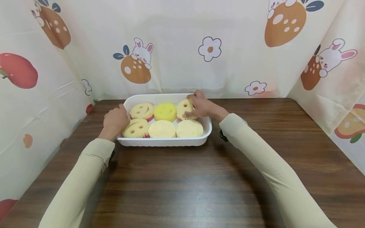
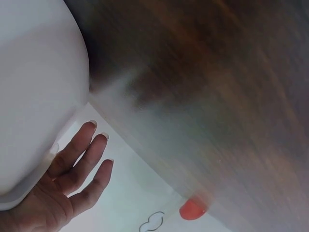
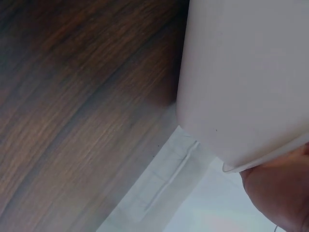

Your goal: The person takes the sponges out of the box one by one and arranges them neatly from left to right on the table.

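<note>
The half-closed right hand (image 1: 201, 106) pinches a scalloped disc (image 1: 181, 108) by its edges, probably for steadiness, inside the white tray (image 1: 162, 142); whether the left hand (image 1: 116, 122) grips the rim (image 1: 159, 95), I cannot tell.

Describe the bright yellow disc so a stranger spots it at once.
On the brown wooden table, find the white tray holding two rows of discs. The yellow disc sits in the middle of the far row. Only it is bright yellow; its neighbours have pale cream faces.

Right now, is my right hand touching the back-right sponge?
Touching: the head view shows the right hand gripping the back-right sponge by its edges.
</note>
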